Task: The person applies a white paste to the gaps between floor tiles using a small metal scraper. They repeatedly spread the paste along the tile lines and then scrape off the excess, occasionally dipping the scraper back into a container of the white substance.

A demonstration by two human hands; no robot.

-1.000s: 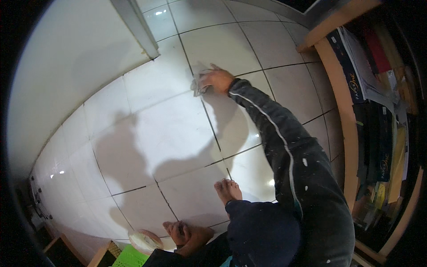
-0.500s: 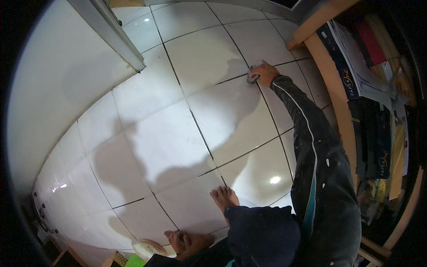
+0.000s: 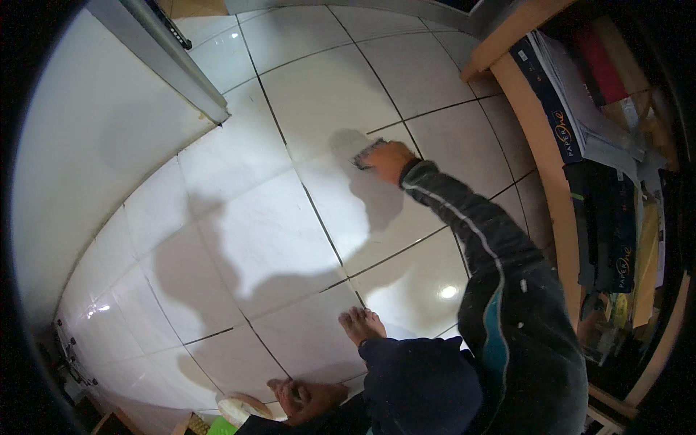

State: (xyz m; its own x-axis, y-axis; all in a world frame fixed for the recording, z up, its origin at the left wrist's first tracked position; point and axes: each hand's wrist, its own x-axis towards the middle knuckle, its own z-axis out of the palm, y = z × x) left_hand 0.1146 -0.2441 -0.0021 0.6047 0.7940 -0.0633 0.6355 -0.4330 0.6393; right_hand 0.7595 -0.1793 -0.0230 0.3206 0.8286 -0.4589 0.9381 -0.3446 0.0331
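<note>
My right hand [image 3: 390, 161] reaches out ahead over the tiled floor, its arm in a dark, paint-spotted sleeve. The fingers are closed round a bunched grey rag [image 3: 367, 154], held down at the tiles; its exact make is blurred. Under and around it lie white floor tiles [image 3: 326, 80]. Some joints between them are dark lines, while others, such as the stretch left of the rag, look pale and filled. My left hand does not show.
My bare foot [image 3: 362, 326] stands on the tiles below, near my dark-clad knee [image 3: 424, 388]. A round pale container [image 3: 243, 409] sits at the lower left. A wooden shelf [image 3: 533, 119] with stacked paper lines the right, and a white wall [image 3: 109, 130] the left.
My right hand has moved left and a little nearer with the rag, away from a tile joint crossing farther right. The sleeve followed it.
</note>
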